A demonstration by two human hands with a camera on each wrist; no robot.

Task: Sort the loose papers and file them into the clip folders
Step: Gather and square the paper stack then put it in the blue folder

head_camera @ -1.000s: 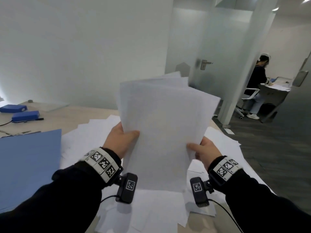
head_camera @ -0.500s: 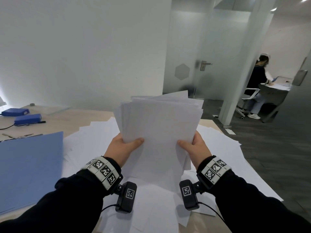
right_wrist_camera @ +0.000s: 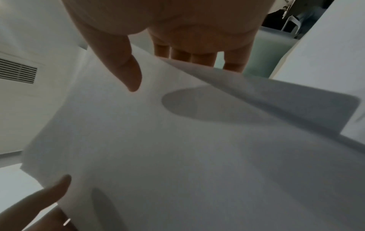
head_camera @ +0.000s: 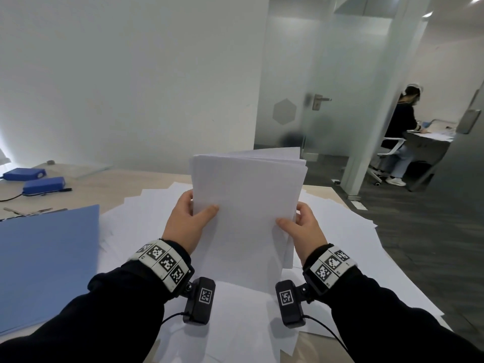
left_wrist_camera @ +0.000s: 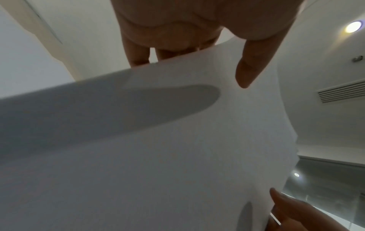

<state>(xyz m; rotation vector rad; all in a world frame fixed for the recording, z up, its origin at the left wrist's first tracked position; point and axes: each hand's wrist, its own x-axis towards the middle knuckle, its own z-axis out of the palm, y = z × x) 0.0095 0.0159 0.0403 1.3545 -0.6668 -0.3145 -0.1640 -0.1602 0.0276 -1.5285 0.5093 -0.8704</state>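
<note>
You hold a stack of white papers [head_camera: 246, 205] upright above the tabletop's [head_camera: 123, 187] middle, its top edges slightly fanned. Your left hand [head_camera: 187, 226] pinches its left edge, your right hand [head_camera: 303, 229] its right. A blue folder [head_camera: 47, 265] lies at the left edge.

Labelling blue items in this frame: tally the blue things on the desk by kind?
Blue folder: 1, flat at the left, beside the loose papers.
Blue box-like devices: 2, one farther back, one nearer with a cable attached.
Total: 3 blue items.
</note>
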